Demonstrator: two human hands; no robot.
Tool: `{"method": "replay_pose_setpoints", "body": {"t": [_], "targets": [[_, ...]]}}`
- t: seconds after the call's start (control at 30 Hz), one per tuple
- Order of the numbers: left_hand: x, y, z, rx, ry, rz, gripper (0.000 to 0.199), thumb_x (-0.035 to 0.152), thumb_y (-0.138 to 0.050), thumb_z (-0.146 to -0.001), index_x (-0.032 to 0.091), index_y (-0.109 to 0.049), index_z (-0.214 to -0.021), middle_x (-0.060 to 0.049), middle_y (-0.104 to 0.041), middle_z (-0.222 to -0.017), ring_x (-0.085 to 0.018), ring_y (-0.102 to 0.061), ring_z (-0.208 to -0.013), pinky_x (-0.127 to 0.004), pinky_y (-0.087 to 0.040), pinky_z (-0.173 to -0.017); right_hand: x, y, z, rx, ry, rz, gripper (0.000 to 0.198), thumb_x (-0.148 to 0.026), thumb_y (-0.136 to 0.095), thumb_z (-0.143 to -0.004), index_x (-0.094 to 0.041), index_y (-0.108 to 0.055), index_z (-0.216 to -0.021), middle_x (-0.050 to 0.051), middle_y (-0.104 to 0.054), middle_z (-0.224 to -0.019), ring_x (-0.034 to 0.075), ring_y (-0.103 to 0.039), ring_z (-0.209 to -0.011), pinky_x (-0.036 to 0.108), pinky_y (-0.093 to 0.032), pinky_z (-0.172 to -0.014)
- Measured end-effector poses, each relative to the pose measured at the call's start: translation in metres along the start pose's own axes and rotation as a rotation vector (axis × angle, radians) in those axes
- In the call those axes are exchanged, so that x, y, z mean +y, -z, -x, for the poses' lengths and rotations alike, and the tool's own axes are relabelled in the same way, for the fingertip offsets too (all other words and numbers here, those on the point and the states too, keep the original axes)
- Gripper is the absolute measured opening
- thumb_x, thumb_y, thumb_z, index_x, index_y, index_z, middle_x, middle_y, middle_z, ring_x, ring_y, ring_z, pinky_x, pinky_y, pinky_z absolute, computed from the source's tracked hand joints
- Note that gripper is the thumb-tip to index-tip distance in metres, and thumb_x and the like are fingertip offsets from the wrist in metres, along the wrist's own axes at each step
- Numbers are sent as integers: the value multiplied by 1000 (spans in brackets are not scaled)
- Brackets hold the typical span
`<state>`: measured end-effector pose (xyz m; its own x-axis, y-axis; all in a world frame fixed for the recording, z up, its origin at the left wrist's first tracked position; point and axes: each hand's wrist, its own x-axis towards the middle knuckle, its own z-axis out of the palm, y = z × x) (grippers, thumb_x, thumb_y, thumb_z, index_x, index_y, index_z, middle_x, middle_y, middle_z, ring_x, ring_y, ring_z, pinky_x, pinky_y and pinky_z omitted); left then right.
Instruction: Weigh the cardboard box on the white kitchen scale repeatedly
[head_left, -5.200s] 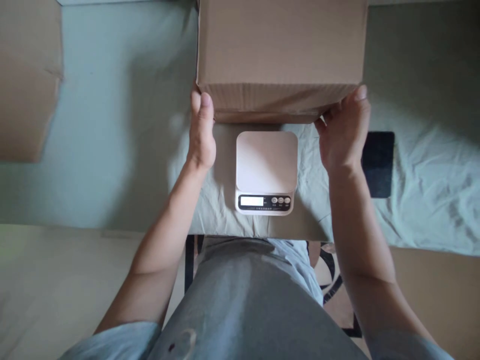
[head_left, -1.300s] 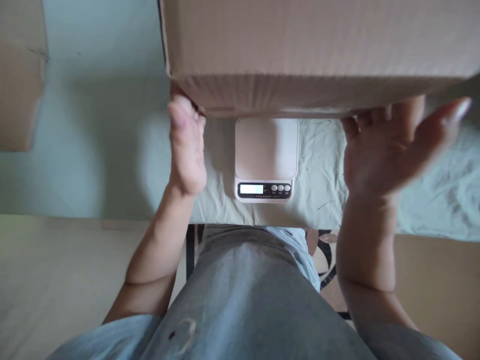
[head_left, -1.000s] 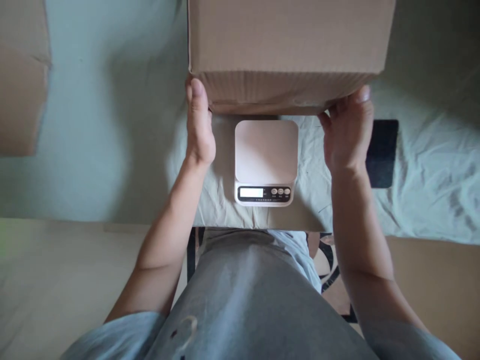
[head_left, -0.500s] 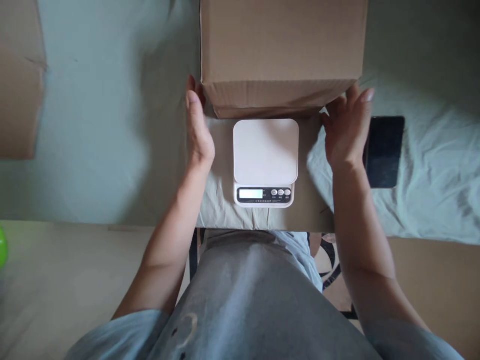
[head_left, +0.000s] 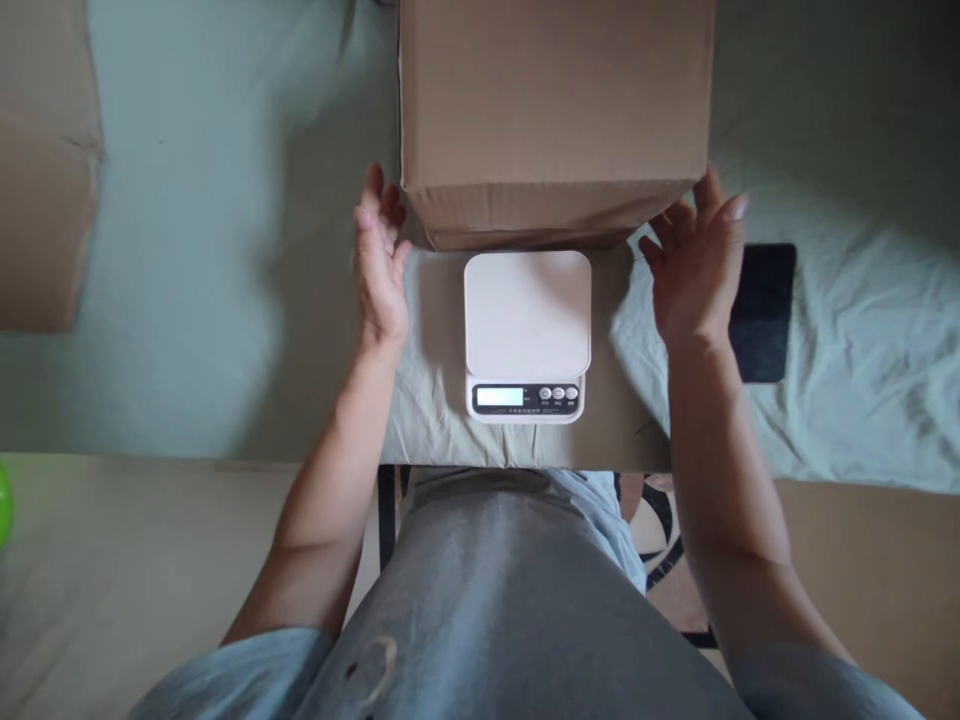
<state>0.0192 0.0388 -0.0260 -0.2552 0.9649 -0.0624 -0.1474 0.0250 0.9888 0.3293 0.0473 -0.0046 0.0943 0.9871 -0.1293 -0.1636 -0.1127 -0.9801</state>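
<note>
The big brown corrugated cardboard box [head_left: 555, 100] is sitting on the pale green wrinkled bedsheet [head_left: 225, 250], straight ahead of the person and just beyond the small white square digital scale [head_left: 527, 335]. The box's near bottom edge is lying right at the scale's far edge, though whether the 2 are touching is impossible to tell from this angle.

The left hand [head_left: 379, 265] is hovering at the box's near left corner, fingers loosely spread and slightly curled, gripping nothing; its fingertips are sitting just beside the cardboard. The right hand [head_left: 694, 265] is mirroring it at the near right corner, palm turned inward, fingers extended and open, fingertips at or almost at the box's edge, holding nothing either.

The scale is lying between the 2 forearms, its platform bare, its display strip and 3 round buttons facing the person. The reading is too small to make out.

A flat black rectangular object [head_left: 765, 310] is lying on the sheet just to the right of the right hand. Another piece of brown cardboard [head_left: 41, 170] is showing at the far left edge of the bed, well apart from the action.
</note>
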Motion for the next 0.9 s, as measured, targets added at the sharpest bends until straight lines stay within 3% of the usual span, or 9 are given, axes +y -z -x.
{"method": "replay_pose_setpoints", "body": {"t": [0.1,0.27,0.4,0.47,0.57,0.7,0.9], "targets": [[-1,-6,1,-59,-43,14,82,88,-39,-74,39,-46,-139,4,-45,-153,-27,-29,-149,-59,-12,-124,-2,-12,4,-29,37,-14,75,-84,-47,-68,-42,-50,-130,-8,-56,-143,27,-43,-141,58,-19,-125],[9,-22,2,-78,-23,6,80,86,-46,-73,38,-48,-137,5,-37,-157,-29,-13,-154,-61,-19,-122,-13,-30,7,-74,58,-20,65,-81,-55,-65,-41,-58,-117,-10,-58,-142,26,-45,-139,53,-33,-120],[45,-32,20,-87,-71,-15,75,87,-51,-69,44,-53,-131,9,-35,-156,-27,-8,-155,-53,-23,-123,-41,-36,17,-39,101,10,58,-82,-52,-63,-40,-63,-103,-11,-62,-135,28,-47,-138,53,-37,-119],[67,-33,37,-170,-121,-22,76,87,-50,-70,44,-52,-132,9,-35,-156,-28,-11,-155,-55,-22,-124,-58,-34,32,-20,115,30,45,-80,-55,-62,-46,-65,-90,-16,-65,-126,27,-47,-138,50,-41,-117],[86,-29,70,-236,-189,-50,73,86,-41,-75,46,-51,-134,11,-32,-158,-27,-16,-154,-54,-21,-124,-70,-29,65,-20,148,46,38,-76,-52,-69,-51,-67,-94,-14,-66,-123,27,-49,-136,47,-43,-116],[79,-19,113,-193,-190,-72,61,78,-40,-82,51,-48,-136,12,-37,-156,-26,-21,-152,-50,-29,-122,-61,-22,108,7,212,21,46,-70,-45,-79,-43,-68,-107,-6,-68,-120,26,-55,-130,49,-39,-118],[61,-11,154,-197,-168,-97,64,73,-36,-87,43,-44,-142,3,-36,-157,-30,-23,-151,-52,-27,-121,-36,-13,138,-9,200,-11,51,-67,-45,-80,-36,-67,-114,-1,-69,-123,27,-56,-129,49,-39,-116]]}}
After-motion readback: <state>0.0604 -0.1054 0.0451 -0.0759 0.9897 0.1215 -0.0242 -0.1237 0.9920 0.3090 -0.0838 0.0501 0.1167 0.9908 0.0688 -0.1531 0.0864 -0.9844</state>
